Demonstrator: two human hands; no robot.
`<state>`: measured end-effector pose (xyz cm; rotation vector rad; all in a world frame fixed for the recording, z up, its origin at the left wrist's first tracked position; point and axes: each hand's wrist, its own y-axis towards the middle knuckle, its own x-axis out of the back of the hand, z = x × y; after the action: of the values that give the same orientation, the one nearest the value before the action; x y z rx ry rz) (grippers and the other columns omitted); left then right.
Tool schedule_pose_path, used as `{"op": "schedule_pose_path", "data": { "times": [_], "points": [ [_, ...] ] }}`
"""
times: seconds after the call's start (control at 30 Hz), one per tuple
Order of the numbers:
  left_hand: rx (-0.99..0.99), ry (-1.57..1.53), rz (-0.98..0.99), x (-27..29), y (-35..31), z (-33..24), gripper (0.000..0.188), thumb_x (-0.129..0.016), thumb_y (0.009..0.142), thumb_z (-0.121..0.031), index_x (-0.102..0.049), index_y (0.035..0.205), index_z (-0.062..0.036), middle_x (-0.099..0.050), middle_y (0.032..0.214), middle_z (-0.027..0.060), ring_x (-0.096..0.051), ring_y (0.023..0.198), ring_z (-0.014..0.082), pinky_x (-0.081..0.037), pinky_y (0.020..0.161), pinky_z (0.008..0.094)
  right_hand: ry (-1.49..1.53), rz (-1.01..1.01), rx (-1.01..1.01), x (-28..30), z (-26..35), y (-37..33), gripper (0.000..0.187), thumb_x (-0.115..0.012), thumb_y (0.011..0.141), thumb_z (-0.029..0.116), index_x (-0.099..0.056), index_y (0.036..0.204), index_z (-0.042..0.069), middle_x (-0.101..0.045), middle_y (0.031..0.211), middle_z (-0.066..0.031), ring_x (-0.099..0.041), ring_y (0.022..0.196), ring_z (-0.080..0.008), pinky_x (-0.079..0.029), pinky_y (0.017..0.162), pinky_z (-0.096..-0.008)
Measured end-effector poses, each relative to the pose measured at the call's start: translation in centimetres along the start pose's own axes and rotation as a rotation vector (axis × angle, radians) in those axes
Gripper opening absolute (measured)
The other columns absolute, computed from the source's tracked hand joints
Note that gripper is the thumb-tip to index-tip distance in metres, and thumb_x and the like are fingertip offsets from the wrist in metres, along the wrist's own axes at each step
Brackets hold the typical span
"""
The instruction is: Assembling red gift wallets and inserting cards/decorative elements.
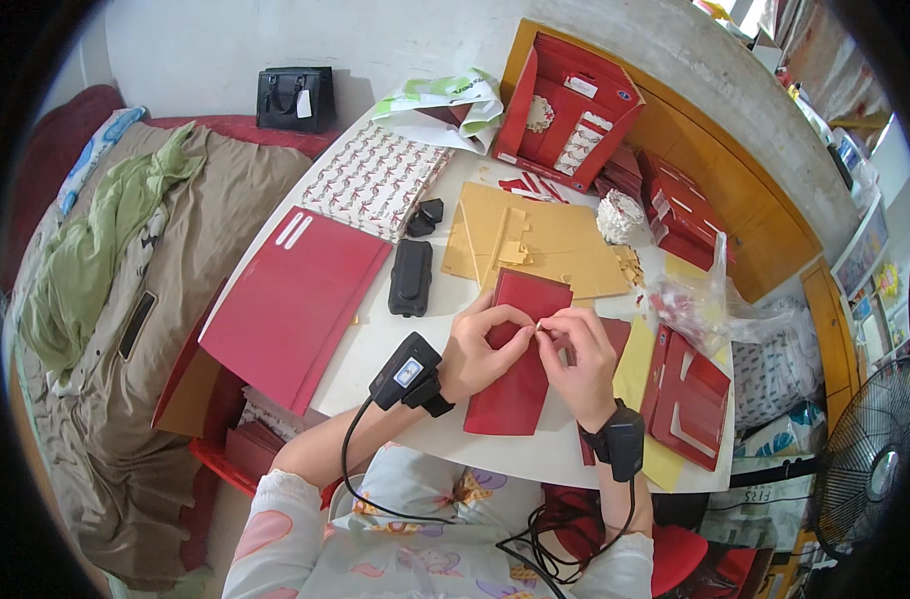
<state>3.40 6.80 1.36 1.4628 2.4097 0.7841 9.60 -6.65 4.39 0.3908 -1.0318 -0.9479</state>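
White fabric with a pastel print clothes the person at the lower edge of the frame, where a black cable curves up to the device on the left wrist. Just above, near the centre, the left hand and right hand meet, each with thumb and forefinger pinched together; whatever sits between the fingertips is too small to tell. Beneath them, a long dark red card piece lies slantwise on the white table.

To the right of the hands is a flat red packet with pale slots, near a clear plastic bag. Left of centre stands a black case, beside large red sheets that reach toward the left of the table. Further up, a tan cardboard sheet bears small scraps, with a white ruffled bundle at its right corner. A patterned stack lies at upper left of centre, and an open red box stands at the top. Beyond the table, at upper left, a black handbag sits against the wall.
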Motion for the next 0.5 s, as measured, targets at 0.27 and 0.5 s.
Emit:
{"op": "schedule_pose_path", "data": {
  "times": [0.27, 0.5],
  "points": [
    [-0.032, 0.017, -0.019, -0.07, -0.03, 0.22, 0.009, -0.062, 0.071, -0.005, -0.061, 0.079, 0.0001, -0.056, 0.081, 0.0148, -0.058, 0.072, 0.027, -0.046, 0.065, 0.0321, -0.037, -0.001, 0.053, -0.05, -0.02, -0.04, 0.018, -0.062, 0.07, -0.008, -0.053, 0.084, 0.0, -0.05, 0.084, -0.0078, -0.053, 0.062, -0.0144, -0.046, 0.051, -0.0238],
    [0.041, 0.065, 0.026, 0.11, -0.02, -0.03, 0.006, -0.061, 0.073, -0.004, -0.061, 0.077, 0.0007, -0.06, 0.082, 0.0122, -0.058, 0.075, 0.0221, -0.045, 0.069, 0.0288, -0.003, 0.019, 0.033, 0.16, 0.19, -0.04, 0.018, -0.061, 0.07, -0.009, -0.053, 0.084, -0.001, -0.05, 0.086, -0.0086, -0.055, 0.065, -0.0153, -0.048, 0.053, -0.0228]
  ]
}}
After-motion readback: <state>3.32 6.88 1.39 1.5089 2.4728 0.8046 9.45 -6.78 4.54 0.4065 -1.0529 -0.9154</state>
